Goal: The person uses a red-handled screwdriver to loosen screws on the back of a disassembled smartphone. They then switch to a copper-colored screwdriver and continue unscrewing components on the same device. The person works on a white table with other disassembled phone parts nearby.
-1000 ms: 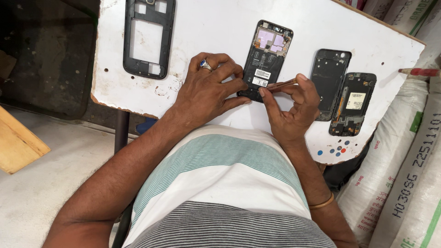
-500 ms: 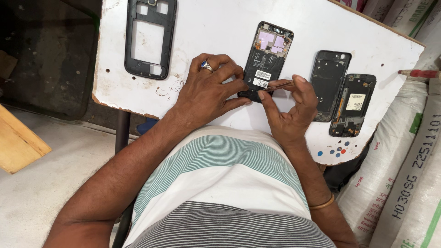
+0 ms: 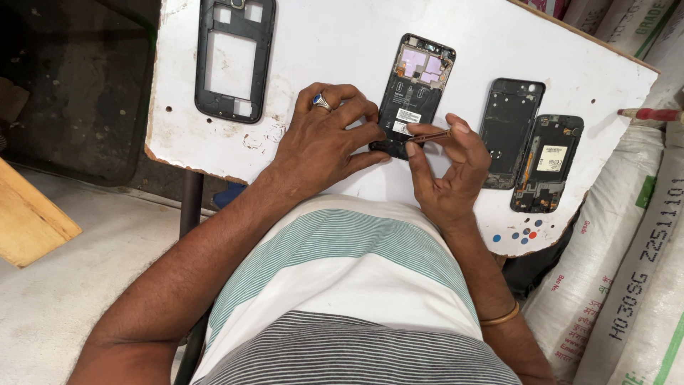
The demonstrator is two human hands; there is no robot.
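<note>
An opened black phone [image 3: 415, 85] lies back-side up on the white board table [image 3: 342, 43], its circuit board and shields exposed. My left hand [image 3: 324, 139], a blue-stone ring on one finger, presses down on the phone's lower left edge. My right hand [image 3: 449, 175] pinches a thin brown tool [image 3: 427, 135] between thumb and forefinger, its tip lying across the phone's lower end.
A black phone frame [image 3: 235, 60] lies at the table's left. Right of my hand sit a black back cover [image 3: 509, 128] and another opened phone [image 3: 548, 164]. White printed sacks [image 3: 627, 257] stand at the right, a wooden plank [image 3: 28, 221] at the left on the floor.
My right hand has turned slightly, so the thin tool lies more level across the phone's lower end. My left hand stays pressed on the phone.
</note>
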